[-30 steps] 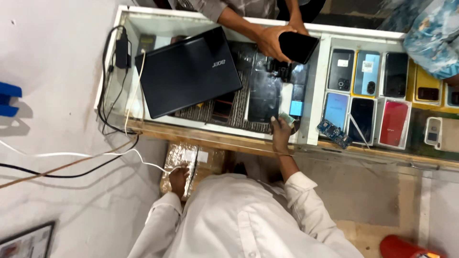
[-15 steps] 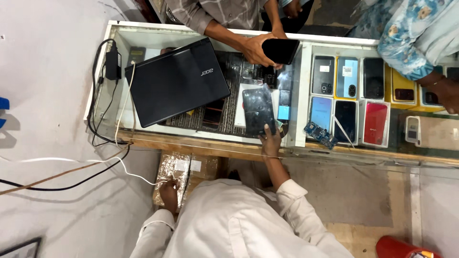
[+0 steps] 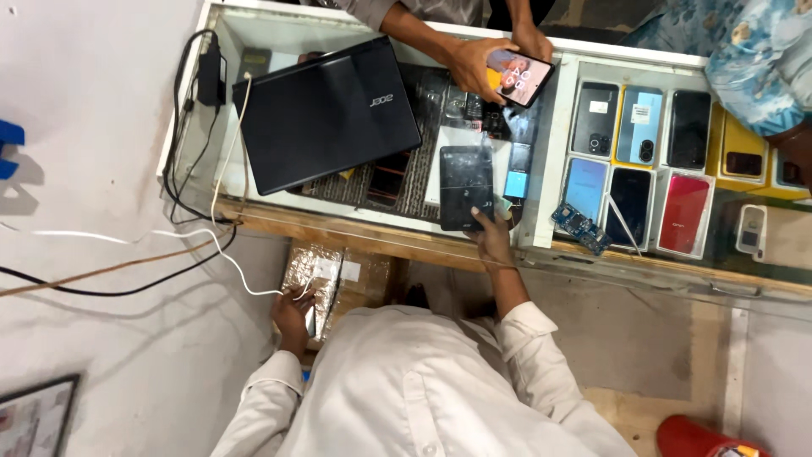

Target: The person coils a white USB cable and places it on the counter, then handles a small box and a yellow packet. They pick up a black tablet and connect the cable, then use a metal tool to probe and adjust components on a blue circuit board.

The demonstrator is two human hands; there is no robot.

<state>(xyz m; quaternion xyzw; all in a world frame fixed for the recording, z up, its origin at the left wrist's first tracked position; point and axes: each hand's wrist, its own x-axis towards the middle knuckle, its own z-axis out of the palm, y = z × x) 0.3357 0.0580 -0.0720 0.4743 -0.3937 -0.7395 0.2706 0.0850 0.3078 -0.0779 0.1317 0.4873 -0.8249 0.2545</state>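
Note:
My right hand (image 3: 491,241) reaches up onto the glass counter (image 3: 541,245). Its fingertips rest on the lower edge of a flat dark phone (image 3: 465,186) that lies on the glass. Below the counter, my left hand (image 3: 292,311) rests on a foil-wrapped box (image 3: 317,267), at the end of a white cable (image 3: 228,245); I cannot tell whether it grips the cable. Across the counter another person's hands (image 3: 474,63) hold a phone with a lit screen (image 3: 518,76).
A closed black laptop (image 3: 326,114) lies on the counter's left part, with a black charger and cables (image 3: 207,72) beside it. Several phones (image 3: 639,165) are displayed under the glass at right, and a small circuit board (image 3: 579,227) lies there. A patterned sleeve (image 3: 757,63) is at top right.
The other person's phone screen has lit up. My right hand has stayed at the dark phone on the glass, and my left hand has stayed at the foil-wrapped box.

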